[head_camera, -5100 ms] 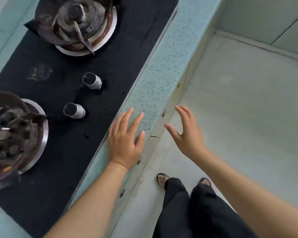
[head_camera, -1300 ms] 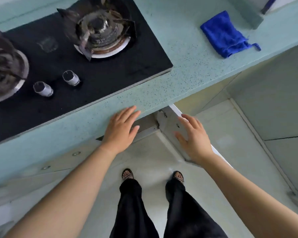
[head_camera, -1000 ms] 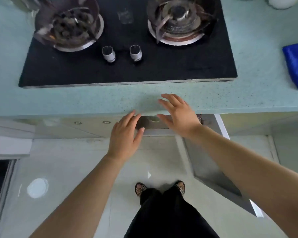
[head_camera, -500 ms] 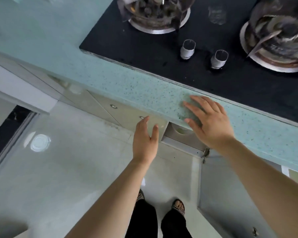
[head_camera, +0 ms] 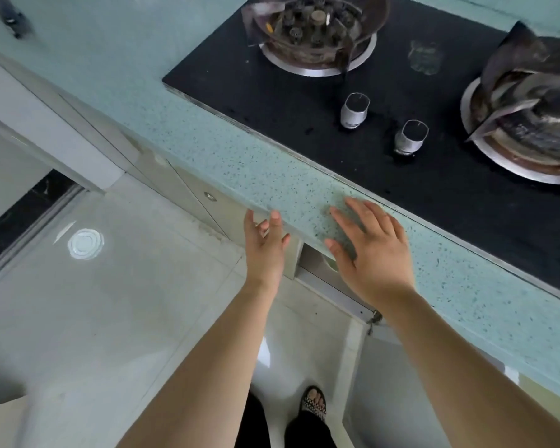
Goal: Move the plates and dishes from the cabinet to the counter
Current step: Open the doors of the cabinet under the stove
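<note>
The left hand had risen to the counter edge, fingers straight, empty; the right hand lay flat on it, above the open cabinet; plates inside were hidden.

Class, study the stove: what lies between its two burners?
In the head view, black hob glass with a faint mark lies between the left burner and right burner; two silver knobs sit in that gap, nearer the front edge.
</note>
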The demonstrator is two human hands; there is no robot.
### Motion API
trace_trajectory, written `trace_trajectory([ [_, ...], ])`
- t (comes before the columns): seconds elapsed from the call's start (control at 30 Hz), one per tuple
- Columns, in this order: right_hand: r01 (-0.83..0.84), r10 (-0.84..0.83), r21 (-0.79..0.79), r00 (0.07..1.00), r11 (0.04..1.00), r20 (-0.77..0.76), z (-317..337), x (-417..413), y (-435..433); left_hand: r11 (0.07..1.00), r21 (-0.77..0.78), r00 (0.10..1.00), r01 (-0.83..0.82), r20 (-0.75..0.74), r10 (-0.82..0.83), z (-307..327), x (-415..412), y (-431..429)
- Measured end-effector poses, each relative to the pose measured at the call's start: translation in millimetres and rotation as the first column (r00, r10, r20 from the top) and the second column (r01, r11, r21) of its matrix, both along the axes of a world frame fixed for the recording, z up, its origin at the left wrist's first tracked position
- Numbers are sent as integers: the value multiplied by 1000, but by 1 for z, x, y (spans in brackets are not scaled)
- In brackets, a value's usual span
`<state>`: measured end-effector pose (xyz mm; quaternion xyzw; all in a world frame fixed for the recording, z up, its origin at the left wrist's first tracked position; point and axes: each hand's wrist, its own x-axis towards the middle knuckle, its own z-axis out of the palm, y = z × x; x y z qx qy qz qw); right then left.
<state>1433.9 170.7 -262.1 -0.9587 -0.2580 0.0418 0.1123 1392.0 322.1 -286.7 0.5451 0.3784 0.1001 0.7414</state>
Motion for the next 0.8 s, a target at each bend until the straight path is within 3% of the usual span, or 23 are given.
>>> trace_trajectory([
  [0.17, -29, 28, -13, 999, 1000, -41, 3, -1, -2, 992, 122, 995, 13, -103, 0, 0, -17, 7],
  [0.33, -46, 47, 7, 996, 999, -80, 9, -3, 10, 940, 341, 954, -13, -278, 114, -6, -40, 24],
  [0.53, -244, 244, 10, 965, 970, -96, 9, -1, 85, 882, 467, 943, 53, -313, 109, -10, -62, 48],
  [0.8, -290, 290, -16, 957, 957, -11, 2, 27, 183, 788, 602, 930, 124, -348, 120, -20, -102, 93],
])
